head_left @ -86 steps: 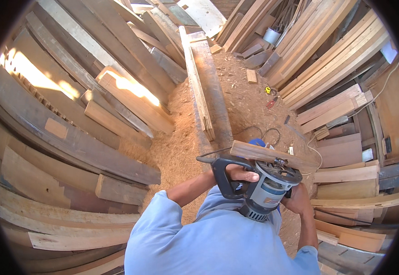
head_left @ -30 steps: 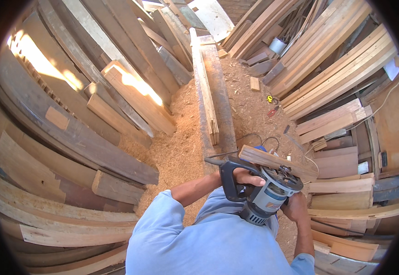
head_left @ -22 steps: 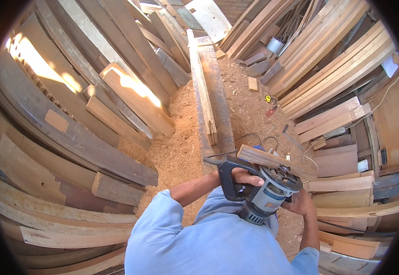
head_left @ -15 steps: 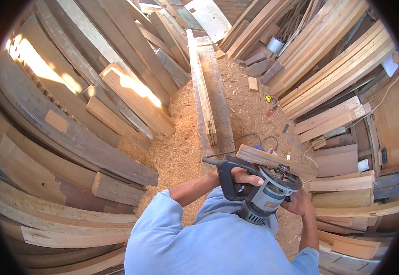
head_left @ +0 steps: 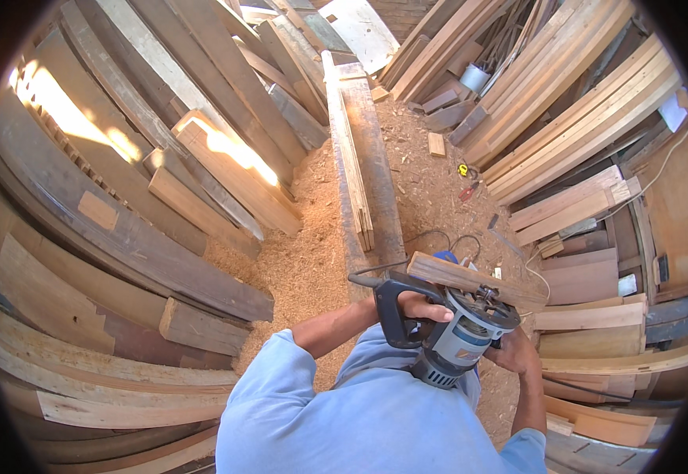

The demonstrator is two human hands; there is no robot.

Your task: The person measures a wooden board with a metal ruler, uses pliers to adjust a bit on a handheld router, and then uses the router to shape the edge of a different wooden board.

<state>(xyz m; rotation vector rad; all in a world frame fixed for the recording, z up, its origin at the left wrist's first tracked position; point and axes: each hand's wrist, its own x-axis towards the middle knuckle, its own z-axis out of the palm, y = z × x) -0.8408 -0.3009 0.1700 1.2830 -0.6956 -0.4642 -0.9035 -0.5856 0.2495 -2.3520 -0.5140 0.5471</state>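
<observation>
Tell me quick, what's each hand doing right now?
Left hand: closed on the router handle.
Right hand: gripping the router's far side.

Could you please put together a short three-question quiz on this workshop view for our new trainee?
1. True or false: the left hand grips the black handle of the power router.
2. Which thing lies against the router's base?
A. a metal pipe
B. a short wooden piece
C. a coil of rope
3. Fill in the gap: the ground left of the long workbench is covered in ____.

Key:
1. True; the fingers wrap the handle, while the right hand steadies the tool's other side.
2. B; the wooden piece rests across the base.
3. Sawdust; a pale heap runs beside the bench toward the stacked planks.
</observation>
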